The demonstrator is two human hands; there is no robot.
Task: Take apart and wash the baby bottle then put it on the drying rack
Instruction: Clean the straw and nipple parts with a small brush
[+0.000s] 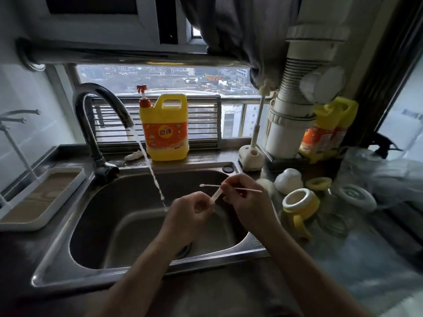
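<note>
Over the steel sink (68, 227), my left hand (190, 216) pinches a short clear straw tube (216, 196) from the baby bottle. My right hand (247, 202) holds a thin white straw brush (231, 188) level, its tip pointing left above the tube. On the counter to the right lie the bottle parts: a yellow collar with handles (299, 207), a white cap (288, 180), a yellow ring (318, 183), a white ring (356, 197) and a clear bottle body (336, 221). Water runs from the tap (100, 115) just left of my hands.
A yellow detergent jug (166, 129) stands on the sill behind the sink. A white brush holder (251, 156) with a long brush sits at the back right. A white tray (39, 197) with a thin rack post stands left of the sink. Plastic bags lie far right.
</note>
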